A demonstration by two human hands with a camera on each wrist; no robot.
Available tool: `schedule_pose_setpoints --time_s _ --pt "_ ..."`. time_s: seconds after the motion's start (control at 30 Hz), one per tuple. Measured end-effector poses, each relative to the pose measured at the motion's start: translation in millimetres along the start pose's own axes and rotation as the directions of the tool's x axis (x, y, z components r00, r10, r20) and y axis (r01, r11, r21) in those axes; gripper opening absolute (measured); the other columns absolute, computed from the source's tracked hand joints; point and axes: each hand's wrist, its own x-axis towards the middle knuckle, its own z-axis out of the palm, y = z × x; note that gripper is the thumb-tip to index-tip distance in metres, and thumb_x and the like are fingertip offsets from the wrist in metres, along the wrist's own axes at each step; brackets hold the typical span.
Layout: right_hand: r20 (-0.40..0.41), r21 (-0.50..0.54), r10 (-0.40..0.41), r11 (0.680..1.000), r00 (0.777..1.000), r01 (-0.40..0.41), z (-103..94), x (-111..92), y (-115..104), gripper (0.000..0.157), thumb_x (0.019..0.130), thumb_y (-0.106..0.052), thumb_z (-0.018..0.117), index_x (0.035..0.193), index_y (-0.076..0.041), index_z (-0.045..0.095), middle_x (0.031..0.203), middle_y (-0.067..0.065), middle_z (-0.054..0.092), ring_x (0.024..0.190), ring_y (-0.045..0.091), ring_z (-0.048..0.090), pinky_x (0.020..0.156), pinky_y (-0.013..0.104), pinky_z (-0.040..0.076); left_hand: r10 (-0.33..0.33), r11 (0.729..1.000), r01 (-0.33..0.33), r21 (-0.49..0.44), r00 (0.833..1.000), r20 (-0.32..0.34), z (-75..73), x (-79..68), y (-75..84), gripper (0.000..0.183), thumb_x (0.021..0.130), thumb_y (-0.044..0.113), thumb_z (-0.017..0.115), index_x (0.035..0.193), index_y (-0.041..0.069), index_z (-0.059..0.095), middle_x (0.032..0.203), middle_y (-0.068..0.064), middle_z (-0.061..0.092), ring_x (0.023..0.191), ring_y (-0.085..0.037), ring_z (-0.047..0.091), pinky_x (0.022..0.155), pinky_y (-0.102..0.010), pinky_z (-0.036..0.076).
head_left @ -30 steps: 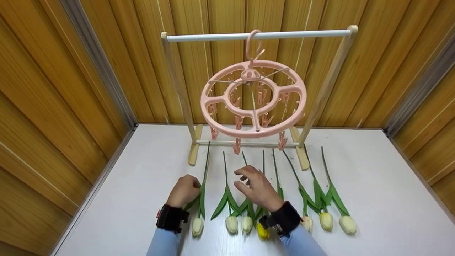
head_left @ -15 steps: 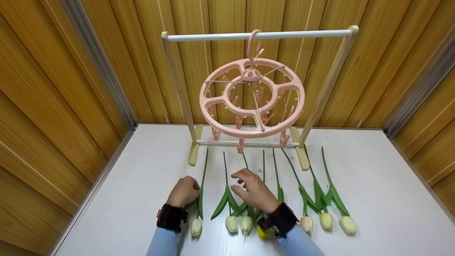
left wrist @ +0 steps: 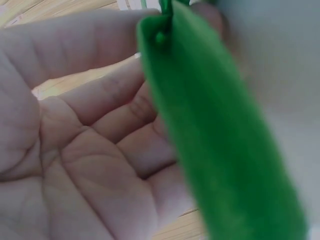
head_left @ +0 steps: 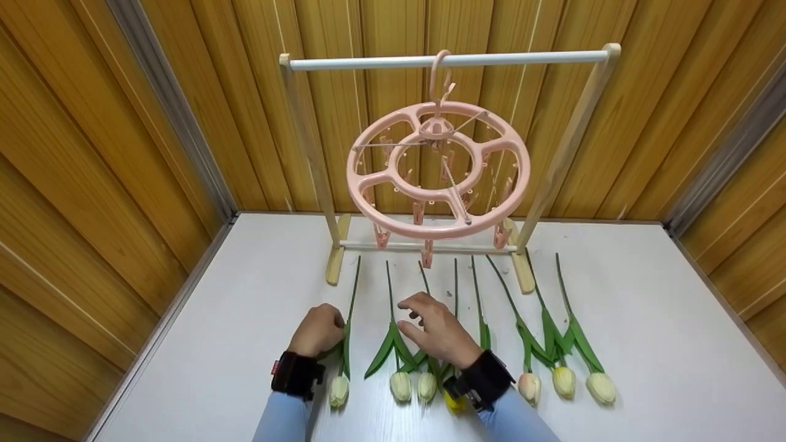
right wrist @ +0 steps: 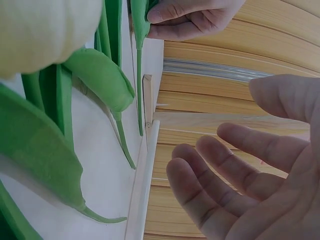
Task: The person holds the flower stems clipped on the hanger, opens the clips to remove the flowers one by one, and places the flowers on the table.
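Note:
My left hand (head_left: 318,331) pinches the leftmost artificial tulip (head_left: 338,391) where its leaves meet the stem. The bloom is cream and points toward me, with the thin stem reaching back to the rack. Up close in the left wrist view, a green leaf (left wrist: 215,130) crosses in front of the fingers. My right hand (head_left: 439,328) hovers over the middle tulips, fingers loosely bent and holding nothing. Beneath and beside it lie a cream tulip (head_left: 427,388) and a yellow tulip (head_left: 453,403), the latter partly hidden by the wrist camera. Another cream tulip (head_left: 400,387) lies between the hands.
A pink round clip hanger (head_left: 438,230) with small clothespins hangs from the white bar (head_left: 522,59) of a wooden rack. To the right lie a peach tulip (head_left: 529,388), a pale yellow tulip (head_left: 563,383) and a cream tulip (head_left: 600,388). Wood-patterned walls enclose the white table (head_left: 202,344).
The leftmost tulip has shifted slightly toward me in the left hand's pinch. My right hand has drifted a little left and toward me. The pink hanger has turned on its hook.

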Motion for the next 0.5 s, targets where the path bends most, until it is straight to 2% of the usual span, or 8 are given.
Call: schedule_pose_setpoints --time_s 0.23,0.5 --pt "0.011 0.010 0.014 1.000 1.000 -0.014 -0.4 0.1 -0.3 0.031 0.106 -0.019 0.060 0.128 0.002 0.065 0.126 0.017 0.064 0.107 0.038 0.064 0.091 0.050 0.054 -0.001 1.000 0.001 0.001 0.999 0.033 -0.2 -0.4 -0.6 0.007 0.079 -0.005 0.067 0.083 -0.002 0.072 0.078 -0.009 0.067 0.069 -0.023 0.059 0.059 -0.035 0.051" --pt "0.008 -0.002 0.009 1.000 1.000 -0.009 -2.9 0.4 0.4 0.030 0.105 -0.019 0.061 0.127 0.001 0.066 0.124 0.017 0.064 0.104 0.037 0.065 0.089 0.044 0.055 -0.018 1.000 0.018 -0.003 0.999 0.037 -1.2 -2.3 -2.7 0.008 0.079 -0.004 0.067 0.085 -0.001 0.071 0.080 -0.009 0.067 0.069 -0.023 0.061 0.059 -0.036 0.052"
